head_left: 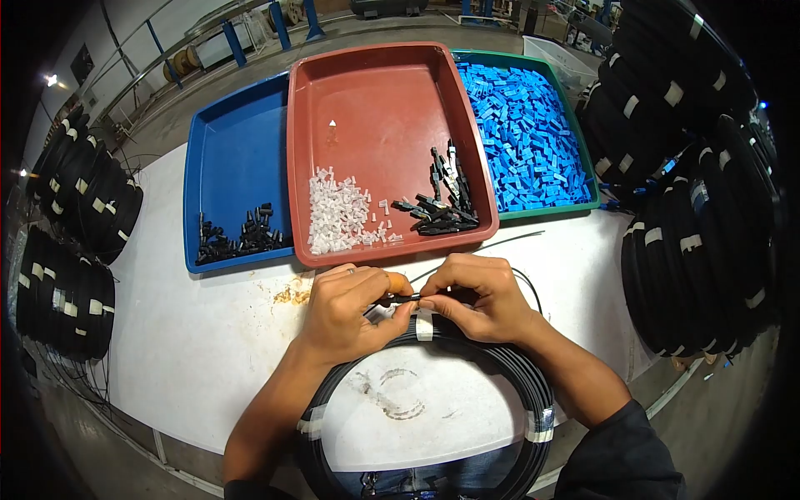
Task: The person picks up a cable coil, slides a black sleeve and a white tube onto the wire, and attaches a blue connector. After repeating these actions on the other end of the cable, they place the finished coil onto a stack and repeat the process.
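Note:
Both hands meet over the top of a coil of black cable (540, 392) bound with pale tape. Thumb and fingers of my left hand (358, 308) pinch a small black connector piece (402, 298) on a thin cable. From the other side, my right hand (475, 296) pinches the same piece at its right end, fingertips nearly touching those of the left. Part of the piece is hidden by the fingers. A loose cable end (525, 236) extends behind the right hand, and a loop curves around beside it.
Behind the hands stand a blue tray (237, 142) with black parts, a red tray (375, 108) with white caps (333, 208) and black connectors (450, 196), and a green-rimmed tray (593, 179) with blue clips (529, 133). Cable coils are stacked left (67, 292) and right (692, 242).

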The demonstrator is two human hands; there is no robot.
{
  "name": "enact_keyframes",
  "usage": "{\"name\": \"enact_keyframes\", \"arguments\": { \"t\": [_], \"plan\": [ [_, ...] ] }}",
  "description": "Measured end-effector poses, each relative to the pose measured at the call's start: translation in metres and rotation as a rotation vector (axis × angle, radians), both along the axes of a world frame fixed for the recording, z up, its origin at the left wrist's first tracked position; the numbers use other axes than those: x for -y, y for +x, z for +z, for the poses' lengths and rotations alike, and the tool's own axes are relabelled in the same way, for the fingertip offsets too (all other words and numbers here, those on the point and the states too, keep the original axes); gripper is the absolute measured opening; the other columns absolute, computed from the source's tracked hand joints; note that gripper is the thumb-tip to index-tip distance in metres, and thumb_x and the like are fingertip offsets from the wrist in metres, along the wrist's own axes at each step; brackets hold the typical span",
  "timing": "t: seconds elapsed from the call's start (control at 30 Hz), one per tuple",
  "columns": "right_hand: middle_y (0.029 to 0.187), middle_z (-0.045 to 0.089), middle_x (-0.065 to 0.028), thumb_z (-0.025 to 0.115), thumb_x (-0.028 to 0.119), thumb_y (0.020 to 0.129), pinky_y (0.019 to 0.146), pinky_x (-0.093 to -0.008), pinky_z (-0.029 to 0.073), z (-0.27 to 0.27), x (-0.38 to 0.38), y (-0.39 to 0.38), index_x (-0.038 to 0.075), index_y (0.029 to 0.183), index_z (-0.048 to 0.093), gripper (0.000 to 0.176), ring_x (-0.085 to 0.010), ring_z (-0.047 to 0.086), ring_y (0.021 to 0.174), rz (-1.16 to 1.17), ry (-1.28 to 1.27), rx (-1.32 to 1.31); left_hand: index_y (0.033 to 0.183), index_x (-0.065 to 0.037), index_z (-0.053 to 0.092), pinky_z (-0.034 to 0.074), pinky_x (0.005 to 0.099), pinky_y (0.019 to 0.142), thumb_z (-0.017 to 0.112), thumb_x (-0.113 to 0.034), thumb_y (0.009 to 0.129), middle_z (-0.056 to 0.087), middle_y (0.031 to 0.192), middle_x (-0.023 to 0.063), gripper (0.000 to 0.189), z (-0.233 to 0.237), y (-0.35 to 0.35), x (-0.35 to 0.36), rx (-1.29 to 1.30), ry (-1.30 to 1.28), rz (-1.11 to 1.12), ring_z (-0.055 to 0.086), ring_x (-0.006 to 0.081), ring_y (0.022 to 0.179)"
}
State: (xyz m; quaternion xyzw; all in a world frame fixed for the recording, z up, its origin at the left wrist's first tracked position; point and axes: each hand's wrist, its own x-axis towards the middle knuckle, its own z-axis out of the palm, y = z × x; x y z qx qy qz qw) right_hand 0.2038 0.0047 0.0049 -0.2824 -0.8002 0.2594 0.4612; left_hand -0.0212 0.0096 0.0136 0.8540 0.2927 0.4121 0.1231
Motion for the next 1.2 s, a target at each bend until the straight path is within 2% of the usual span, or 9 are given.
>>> {"name": "enact_keyframes", "arguments": {
  "t": [0.07, 0.13, 0.17, 0.23, 0.47, 0.67, 0.93, 1.2],
  "plan": [
    [0.079, 0.070, -0.0087, 0.078, 0.002, 0.083, 0.057, -0.0304, 0.048, 0.004, 0.001, 0.002, 0.001, 0.088, 0.071, 0.009, -0.0190, 0.065, 0.067, 0.026, -0.055, -0.018, 0.083, -0.004, 0.071, 0.047, 0.0315, 0.058, 0.084, -0.007, 0.069, 0.073, 0.077, 0.0064, 0.018, 0.002, 0.000, 0.001, 0.004, 0.013, -0.014, 0.068, 0.0197, 0.063],
    [0.079, 0.070, -0.0055, 0.077, 0.004, 0.086, 0.058, -0.0270, 0.046, 0.013, 0.007, 0.004, -0.001, 0.089, 0.071, 0.009, -0.0108, 0.061, 0.067, 0.041, -0.411, -0.021, 0.082, -0.004, 0.071, 0.046, 0.0315, 0.057, 0.084, -0.007, 0.069, 0.073, 0.077, 0.0061, 0.019, 0.003, 0.000, 0.001, 0.007, 0.023, -0.027, 0.068, 0.0198, 0.063],
    [0.079, 0.070, -0.0055, 0.077, 0.004, 0.086, 0.058, -0.0270, 0.046, 0.012, 0.006, 0.004, -0.001, 0.089, 0.071, 0.009, -0.0108, 0.061, 0.067, 0.041, -0.413, -0.020, 0.084, -0.005, 0.071, 0.047, 0.0316, 0.057, 0.083, -0.008, 0.071, 0.073, 0.078, 0.0052, 0.018, 0.004, 0.000, 0.001, 0.008, 0.050, -0.042, 0.067, 0.0200, 0.063],
    [0.079, 0.069, -0.0027, 0.076, 0.005, 0.089, 0.058, -0.0245, 0.044, 0.010, 0.006, 0.004, -0.002, 0.091, 0.072, 0.009, -0.0053, 0.056, 0.068, 0.135, -0.639, -0.183, 0.086, -0.006, 0.071, 0.048, 0.0316, 0.057, 0.082, -0.009, 0.073, 0.072, 0.080, 0.0044, 0.017, 0.003, 0.000, 0.001, 0.008, 0.075, -0.059, 0.066, 0.0201, 0.063],
    [0.077, 0.068, -0.0014, 0.075, 0.005, 0.091, 0.059, -0.0230, 0.044, 0.017, 0.007, 0.008, -0.002, 0.091, 0.072, 0.008, -0.0049, 0.056, 0.068, 0.098, -0.649, -0.116, 0.085, -0.006, 0.071, 0.048, 0.0305, 0.057, 0.083, -0.008, 0.073, 0.073, 0.081, 0.0039, 0.017, 0.002, 0.001, 0.000, 0.016, 0.125, -0.066, 0.066, 0.0189, 0.063],
    [0.075, 0.066, -0.0003, 0.075, 0.008, 0.092, 0.060, -0.0233, 0.044, 0.014, 0.002, 0.010, -0.002, 0.090, 0.072, 0.011, -0.0055, 0.056, 0.067, 0.192, -0.736, -0.156, 0.086, -0.007, 0.071, 0.046, 0.0292, 0.055, 0.083, -0.008, 0.072, 0.074, 0.083, 0.0035, 0.018, 0.003, 0.001, 0.000, -0.014, 0.148, -0.095, 0.067, 0.0177, 0.064],
    [0.080, 0.066, -0.0007, 0.072, 0.011, 0.095, 0.066, -0.0232, 0.045, 0.019, 0.002, 0.010, -0.002, 0.092, 0.071, 0.013, -0.0066, 0.056, 0.073, 0.264, -0.997, -0.212, 0.085, -0.005, 0.071, 0.045, 0.0310, 0.055, 0.084, -0.007, 0.072, 0.073, 0.080, 0.0060, 0.018, 0.004, 0.002, 0.001, 0.011, 0.158, -0.130, 0.066, 0.0197, 0.063],
    [0.079, 0.063, 0.0011, 0.071, 0.011, 0.096, 0.065, -0.0232, 0.043, 0.012, 0.002, 0.006, -0.001, 0.091, 0.071, 0.013, -0.0061, 0.052, 0.072, 0.268, -0.931, -0.183, 0.086, -0.005, 0.067, 0.044, 0.0321, 0.058, 0.082, -0.013, 0.078, 0.069, 0.080, 0.0044, 0.019, 0.003, 0.003, -0.001, -0.035, 0.128, -0.145, 0.063, 0.0204, 0.064]
  ]
}}
